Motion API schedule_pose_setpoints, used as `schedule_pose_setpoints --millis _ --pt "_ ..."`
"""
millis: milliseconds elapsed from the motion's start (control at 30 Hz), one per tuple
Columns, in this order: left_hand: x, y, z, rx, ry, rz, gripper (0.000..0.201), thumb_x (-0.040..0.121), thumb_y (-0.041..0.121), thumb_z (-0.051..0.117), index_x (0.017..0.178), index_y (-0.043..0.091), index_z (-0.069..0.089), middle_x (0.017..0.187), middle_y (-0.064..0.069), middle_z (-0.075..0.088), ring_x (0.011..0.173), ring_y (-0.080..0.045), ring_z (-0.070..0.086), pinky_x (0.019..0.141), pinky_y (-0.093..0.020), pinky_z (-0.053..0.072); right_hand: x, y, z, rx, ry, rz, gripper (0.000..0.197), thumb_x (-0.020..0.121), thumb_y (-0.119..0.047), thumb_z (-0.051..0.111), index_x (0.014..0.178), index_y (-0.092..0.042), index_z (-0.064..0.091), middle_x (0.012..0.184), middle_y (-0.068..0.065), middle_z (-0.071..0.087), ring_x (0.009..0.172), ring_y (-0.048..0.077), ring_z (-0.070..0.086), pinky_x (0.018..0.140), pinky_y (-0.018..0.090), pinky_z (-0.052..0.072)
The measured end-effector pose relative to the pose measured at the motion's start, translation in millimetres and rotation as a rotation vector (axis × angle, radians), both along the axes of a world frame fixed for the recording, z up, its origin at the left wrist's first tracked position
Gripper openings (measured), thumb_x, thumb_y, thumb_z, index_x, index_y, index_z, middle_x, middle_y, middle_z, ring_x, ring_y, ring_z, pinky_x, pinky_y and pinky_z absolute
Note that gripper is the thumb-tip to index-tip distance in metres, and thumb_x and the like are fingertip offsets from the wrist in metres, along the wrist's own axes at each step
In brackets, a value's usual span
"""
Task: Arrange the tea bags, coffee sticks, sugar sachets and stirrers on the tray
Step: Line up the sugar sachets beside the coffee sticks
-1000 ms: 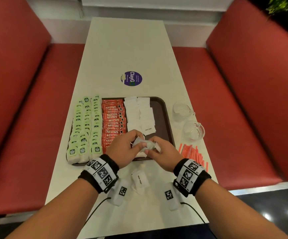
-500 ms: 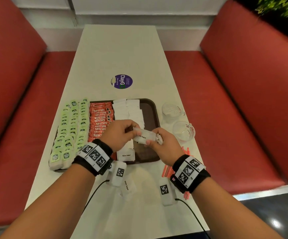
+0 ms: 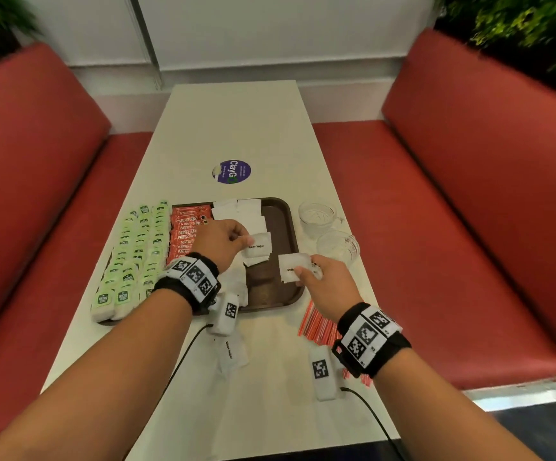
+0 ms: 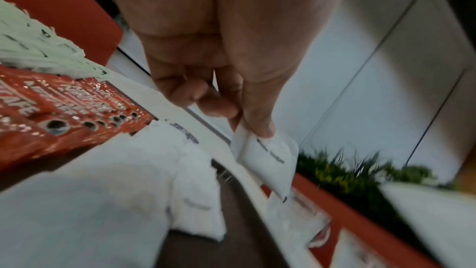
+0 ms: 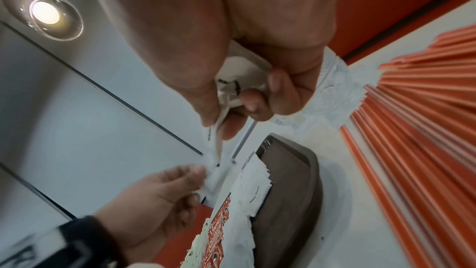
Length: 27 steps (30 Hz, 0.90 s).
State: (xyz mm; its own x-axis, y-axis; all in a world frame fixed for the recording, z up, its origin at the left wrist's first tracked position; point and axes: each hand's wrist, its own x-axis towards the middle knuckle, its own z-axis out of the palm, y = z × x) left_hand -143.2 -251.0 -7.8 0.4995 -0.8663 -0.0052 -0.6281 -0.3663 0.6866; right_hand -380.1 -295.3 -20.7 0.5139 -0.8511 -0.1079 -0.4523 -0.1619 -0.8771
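Observation:
A brown tray [image 3: 284,227] holds rows of green tea bags [image 3: 136,247], red coffee sticks [image 3: 186,227] and white sugar sachets [image 3: 236,209]. My left hand [image 3: 223,241] pinches one white sugar sachet [image 3: 258,247] above the sachet rows; the left wrist view shows thumb and finger on that sachet [image 4: 268,156]. My right hand [image 3: 326,281] grips a few sugar sachets [image 3: 294,266] over the tray's right side, also bunched in my right hand [image 5: 242,93]. Orange stirrers [image 3: 316,324] lie on the table right of the tray. One sachet [image 3: 231,352] lies on the table near me.
Two clear glass cups [image 3: 316,216] [image 3: 338,246] stand right of the tray. A round purple sticker [image 3: 231,171] is on the white table [image 3: 236,121] beyond it. Red bench seats [image 3: 436,227] flank the table on both sides.
My hands, joined on a bunch of sachets earlier, have parted: the left carries one sachet toward the sachet rows, the right keeps the others over the tray's right side.

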Motion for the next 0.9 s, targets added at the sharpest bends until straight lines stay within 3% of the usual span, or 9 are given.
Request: schedule_pose_setpoints --millis 33,133,300,400,500,600,700,767,900 --pt "-0.8 -5.8 -6.5 0.074 -0.045 -0.012 0.014 0.085 0.032 0.076 0.078 0.023 0.068 0.077 0.004 0.069 0.077 -0.015 0.065 0.066 -0.026 0.048 -4.6 1.9 2.7 -0.001 -0.016 0.013 0.02 0.099 -0.03 0.061 0.112 -0.019 0.071 0.1 -0.009 0.071 0.096 0.009 0.065 0.078 0.017 0.047" --pt "-6.7 -16.4 -23.5 0.24 -0.134 -0.005 0.018 0.084 0.037 0.076 0.072 0.028 0.065 0.073 0.011 0.065 0.077 -0.013 0.062 0.059 -0.022 0.04 -15.1 8.3 8.8 -0.029 -0.051 0.039 0.017 0.1 -0.027 0.059 0.109 -0.02 0.071 0.096 -0.011 0.07 0.091 0.006 0.064 0.079 0.023 0.047" --pt "-5.5 -24.5 -31.9 0.328 -0.18 0.027 0.012 0.086 0.034 0.074 0.085 0.023 0.071 0.079 0.004 0.068 0.08 -0.018 0.064 0.07 -0.027 0.048 -15.0 10.8 12.0 -0.053 -0.049 0.052 0.018 0.099 -0.03 0.059 0.102 -0.017 0.071 0.094 -0.004 0.073 0.089 0.011 0.067 0.083 0.032 0.054" --pt "-3.1 -29.5 -29.0 0.383 -0.224 0.01 0.014 0.086 0.035 0.073 0.088 0.022 0.07 0.088 0.001 0.07 0.08 -0.018 0.061 0.071 -0.027 0.047 -7.6 11.3 15.3 -0.009 -0.084 0.058 0.013 0.1 -0.026 0.058 0.1 -0.024 0.071 0.093 -0.008 0.074 0.088 0.005 0.068 0.079 0.021 0.052" --pt "-0.1 -35.2 -25.5 0.404 -0.289 -0.025 0.023 0.087 0.037 0.071 0.102 0.02 0.068 0.107 -0.002 0.068 0.098 -0.023 0.063 0.081 -0.031 0.049 1.6 13.1 19.7 0.003 -0.101 0.078 0.018 0.1 -0.02 0.057 0.091 -0.031 0.068 0.087 -0.012 0.072 0.081 -0.005 0.066 0.069 0.01 0.046" --pt "-0.4 -42.3 -24.8 0.385 -0.322 -0.117 0.033 0.089 0.036 0.069 0.117 0.021 0.062 0.122 -0.006 0.057 0.109 -0.026 0.059 0.088 -0.034 0.048 9.9 12.1 19.9 0.015 -0.104 0.071 0.021 0.099 -0.019 0.057 0.086 -0.032 0.067 0.084 -0.011 0.071 0.077 -0.003 0.066 0.066 0.009 0.045" --pt "-10.0 -50.9 -27.9 0.433 -0.34 -0.315 0.039 0.084 0.039 0.075 0.119 0.029 0.061 0.123 -0.006 0.047 0.103 -0.026 0.059 0.092 -0.038 0.052 15.3 9.9 19.5 0.015 -0.087 0.055 0.016 0.099 -0.019 0.056 0.091 -0.027 0.068 0.085 -0.003 0.071 0.076 0.006 0.065 0.062 0.009 0.046" --pt "-14.6 -54.3 -30.4 0.509 -0.392 -0.415 0.05 0.077 0.04 0.08 0.122 0.032 0.06 0.122 -0.006 0.044 0.101 -0.028 0.06 0.091 -0.041 0.054 17.1 9.3 18.2 0.028 -0.091 0.045 0.016 0.099 -0.018 0.056 0.09 -0.026 0.067 0.082 -0.004 0.069 0.071 0.002 0.061 0.059 0.009 0.044" --pt "-9.8 -57.3 -33.1 0.562 -0.454 -0.431 0.052 0.077 0.032 0.082 0.124 0.031 0.06 0.126 -0.007 0.043 0.105 -0.031 0.06 0.092 -0.039 0.054 18.7 10.8 16.6 0.05 -0.09 0.035 0.018 0.1 -0.017 0.056 0.089 -0.027 0.066 0.082 -0.005 0.068 0.07 0.002 0.06 0.058 0.007 0.043"
